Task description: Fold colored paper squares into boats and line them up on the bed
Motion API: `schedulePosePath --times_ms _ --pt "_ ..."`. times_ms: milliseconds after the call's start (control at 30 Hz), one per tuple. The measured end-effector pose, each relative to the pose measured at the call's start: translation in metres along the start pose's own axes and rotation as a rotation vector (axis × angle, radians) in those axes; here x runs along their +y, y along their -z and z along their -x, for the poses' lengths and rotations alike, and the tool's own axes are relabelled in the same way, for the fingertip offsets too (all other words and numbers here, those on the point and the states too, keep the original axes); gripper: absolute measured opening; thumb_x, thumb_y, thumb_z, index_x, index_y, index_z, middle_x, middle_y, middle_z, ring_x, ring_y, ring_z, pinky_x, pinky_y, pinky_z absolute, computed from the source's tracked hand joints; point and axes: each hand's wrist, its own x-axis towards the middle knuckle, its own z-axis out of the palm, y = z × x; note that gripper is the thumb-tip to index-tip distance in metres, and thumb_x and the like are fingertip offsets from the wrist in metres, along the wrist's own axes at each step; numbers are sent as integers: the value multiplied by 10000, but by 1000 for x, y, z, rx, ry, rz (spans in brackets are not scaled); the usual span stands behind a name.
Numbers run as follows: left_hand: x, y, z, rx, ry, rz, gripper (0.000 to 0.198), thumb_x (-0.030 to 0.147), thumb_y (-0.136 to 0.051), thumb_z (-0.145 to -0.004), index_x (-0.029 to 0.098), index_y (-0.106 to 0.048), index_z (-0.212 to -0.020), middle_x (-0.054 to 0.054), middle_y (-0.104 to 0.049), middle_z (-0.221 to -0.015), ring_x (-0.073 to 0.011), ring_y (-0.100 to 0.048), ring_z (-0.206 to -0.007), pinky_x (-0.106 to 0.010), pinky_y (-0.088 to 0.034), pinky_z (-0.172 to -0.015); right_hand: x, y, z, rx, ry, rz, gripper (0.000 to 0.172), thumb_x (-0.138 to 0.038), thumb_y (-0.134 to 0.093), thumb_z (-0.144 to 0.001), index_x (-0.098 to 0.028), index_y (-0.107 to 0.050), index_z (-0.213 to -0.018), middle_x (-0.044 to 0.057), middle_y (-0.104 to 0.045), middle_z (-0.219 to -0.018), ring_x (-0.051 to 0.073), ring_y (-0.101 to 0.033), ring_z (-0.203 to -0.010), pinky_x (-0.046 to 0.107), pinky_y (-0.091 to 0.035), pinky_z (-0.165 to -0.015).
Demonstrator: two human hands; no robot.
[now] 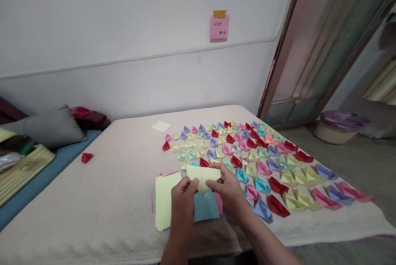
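A pale yellow sheet of paper, partly folded (202, 176), is held up between both hands, with a pointed lower edge. My left hand (183, 193) pinches its left side, thumb in front. On the right side, my right hand (228, 186) grips the paper with thumb and fingers. Below the hands lies a stack of yellow paper (165, 201) with coloured edges showing. Beside it a teal sheet (206, 208) lies partly under my hands, with pink paper at its right edge. Many folded paper boats (278, 184) in several colours stand in rows to the right.
One loose yellow sheet (161, 126) lies near the back of the cloth-covered table (102, 199). A crumpled red paper piece (87, 157) sits at the left. Beyond are a grey cushion (58, 127) and a wall with a pink note (219, 26). A basin (337, 129) stands on the floor at right.
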Motion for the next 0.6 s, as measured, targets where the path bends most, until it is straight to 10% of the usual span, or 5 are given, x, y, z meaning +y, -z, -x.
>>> schedulePosePath --times_ms 600 --pt "16 -6 1 38 20 62 259 135 -680 -574 136 -687 -832 0 -697 -671 -132 -588 -583 -217 -441 -558 3 4 0 -16 79 58 370 -235 -604 -674 -221 -527 -1035 -89 -484 -540 112 -483 -473 211 -385 -461"
